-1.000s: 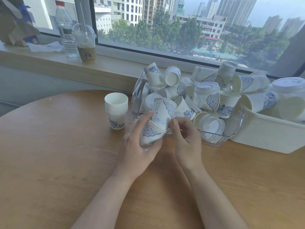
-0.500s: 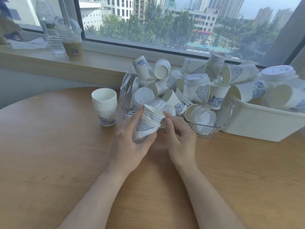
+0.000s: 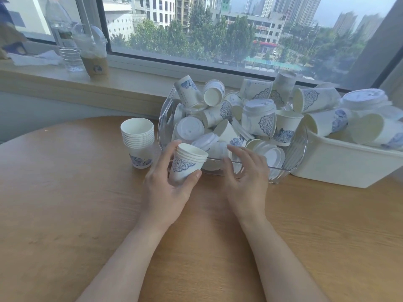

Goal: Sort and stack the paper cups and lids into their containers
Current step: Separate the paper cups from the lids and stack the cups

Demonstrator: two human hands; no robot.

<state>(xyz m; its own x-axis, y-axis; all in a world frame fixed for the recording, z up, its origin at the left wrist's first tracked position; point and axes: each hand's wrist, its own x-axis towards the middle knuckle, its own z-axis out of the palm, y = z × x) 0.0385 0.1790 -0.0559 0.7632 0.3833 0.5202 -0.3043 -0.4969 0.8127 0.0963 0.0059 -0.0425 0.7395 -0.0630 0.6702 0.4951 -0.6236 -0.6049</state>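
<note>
Left hand [image 3: 168, 188] gripping short nested stack of white blue-patterned paper cups [image 3: 187, 164] above wooden desk [image 3: 65, 214]; right hand [image 3: 246, 182] spread, empty.

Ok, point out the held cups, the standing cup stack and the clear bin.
held cups [image 3: 185, 165]: head view, on the blue pattern of the outer cup.
cup stack [image 3: 137, 139]: head view, on the nested rims.
clear bin [image 3: 293, 158]: head view, on its ribbed front-right wall.

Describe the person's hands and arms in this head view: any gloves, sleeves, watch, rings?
Both are bare. The left hand and right hand wear no gloves, and no rings show on the visible fingers. Both forearms are uncovered up to the bottom edge of the frame: no sleeves, watch, bands or markings in view. Nails look short and unpainted.
</note>
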